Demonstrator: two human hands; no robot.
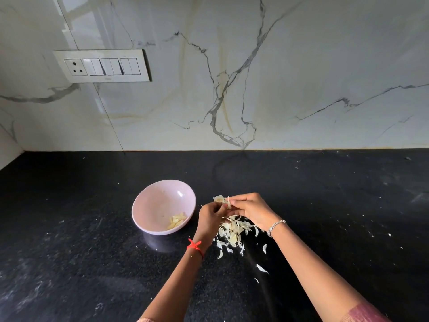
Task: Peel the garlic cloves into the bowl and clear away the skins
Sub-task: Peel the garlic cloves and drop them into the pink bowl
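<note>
I see a white marble wall with grey veins (232, 77) filling the upper half, and below it a black speckled stone desk (69, 252). A cream switch panel (102, 65) is mounted on the wall toward 10 o'clock. On the desk, just left of centre, stands a pale pink round bowl (155, 203). It is at 9 o'clock from the hands, close beside them. The left hand (210, 218) and right hand (251, 210) meet above the desk. Each grip pinches the same partly skinned garlic clove (220, 200), with fingertips curled in on it from either side. Under them, at 6 o'clock, a loose pile of white papery garlic skins (232, 233) lies on the desk, with a few stray flakes further toward 5 o'clock. A small cluster of yellowish peeled garlic cloves (177, 220) rests inside the bowl at its 4 o'clock side. A red thread (195, 245) wraps the left wrist, and a silver bracelet (276, 225) the right.
</note>
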